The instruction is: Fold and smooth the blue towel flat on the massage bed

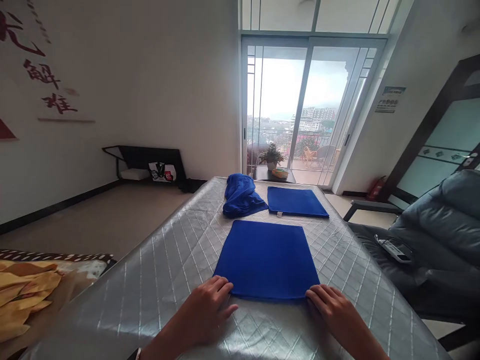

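A flat, squared piece of blue cloth (268, 260) lies smooth in front of me on the silver quilted table cover (180, 270). My left hand (210, 305) rests its fingertips on the near left corner, with the thumb held apart from them. At the near right corner, the fingers of my right hand (330, 305) are together on the edge; its thumb is mostly hidden. Beyond lies a second flat blue cloth (298, 201) with a small white tag. Left of that sits a crumpled heap of blue cloth (242, 195).
A dark recliner (423, 240) with a white device (393, 248) on its seat stands close on the right. Yellow fabric (26, 290) lies at the lower left. Past the far table edge, a potted plant (272, 156) stands before sliding glass doors (277, 100).
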Tool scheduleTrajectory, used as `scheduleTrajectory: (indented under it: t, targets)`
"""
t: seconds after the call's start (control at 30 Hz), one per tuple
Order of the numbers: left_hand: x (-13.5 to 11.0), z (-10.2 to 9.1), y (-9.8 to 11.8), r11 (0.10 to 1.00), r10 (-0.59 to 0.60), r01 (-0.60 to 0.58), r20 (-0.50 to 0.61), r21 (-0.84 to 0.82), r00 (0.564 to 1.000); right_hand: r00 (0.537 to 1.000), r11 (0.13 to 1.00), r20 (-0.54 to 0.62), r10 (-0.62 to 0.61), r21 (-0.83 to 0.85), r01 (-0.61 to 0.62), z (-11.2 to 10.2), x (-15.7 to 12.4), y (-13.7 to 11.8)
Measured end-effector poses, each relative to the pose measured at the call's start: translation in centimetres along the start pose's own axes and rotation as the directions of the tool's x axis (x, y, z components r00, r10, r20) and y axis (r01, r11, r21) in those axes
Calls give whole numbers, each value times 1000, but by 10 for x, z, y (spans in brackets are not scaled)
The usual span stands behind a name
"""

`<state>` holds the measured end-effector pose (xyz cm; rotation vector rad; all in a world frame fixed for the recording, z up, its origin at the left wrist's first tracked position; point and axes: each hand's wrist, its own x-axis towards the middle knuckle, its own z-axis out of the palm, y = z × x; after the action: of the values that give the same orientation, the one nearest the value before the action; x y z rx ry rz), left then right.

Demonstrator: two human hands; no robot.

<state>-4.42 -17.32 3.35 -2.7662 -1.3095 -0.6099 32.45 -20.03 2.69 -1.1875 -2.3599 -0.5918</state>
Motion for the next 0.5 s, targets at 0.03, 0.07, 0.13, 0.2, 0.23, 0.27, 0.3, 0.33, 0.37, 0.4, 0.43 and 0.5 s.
scheduleTrajectory:
  t: [0.03, 0.07, 0.13, 0.2, 0.23, 0.27, 0.3, 0.33, 0.37, 0.4, 0.43, 0.5]
  targets:
    - [0, 0, 1, 1000, -26, 26, 7, 3, 1000, 1000, 1000, -13, -3, -12, 3, -3, 3, 2]
    - [1, 1, 2, 999, -47, 46, 9, 14, 999, 1000, 1000, -28, -8, -25, 7, -5, 7, 3]
    - [4, 4, 3, 996, -72, 72, -5, 61, 997, 998, 998, -62, -21, -58, 18, -12, 13, 6]
    - [5, 7, 2, 988, -84, 86, -25, 131, 996, 996, 995, -80, -41, -99, 33, -18, 19, 8]
    - [4, 9, 1, 982, -85, 89, -30, 167, 996, 996, 992, -78, -50, -120, 40, -21, 20, 9]
    - [3, 11, -2, 975, -82, 88, -37, 203, 996, 996, 989, -72, -57, -143, 46, -23, 21, 10]
    - [2, 13, -4, 969, -73, 82, -49, 233, 996, 996, 985, -65, -62, -165, 51, -25, 22, 10]
    - [0, 14, -7, 964, -55, 70, -66, 257, 996, 996, 981, -60, -66, -184, 54, -26, 21, 11]
    - [-3, 15, -11, 961, -27, 51, -93, 272, 995, 996, 978, -57, -67, -201, 54, -26, 20, 11]
    - [-5, 16, -14, 959, 7, 29, -126, 282, 992, 996, 976, -58, -66, -213, 52, -27, 18, 11]
    - [-7, 17, -17, 958, 43, 5, -162, 287, 986, 996, 974, -62, -64, -223, 48, -26, 16, 11]
    - [-11, 18, -22, 955, 102, -30, -230, 297, 968, 996, 970, -66, -62, -241, 44, -26, 12, 10]
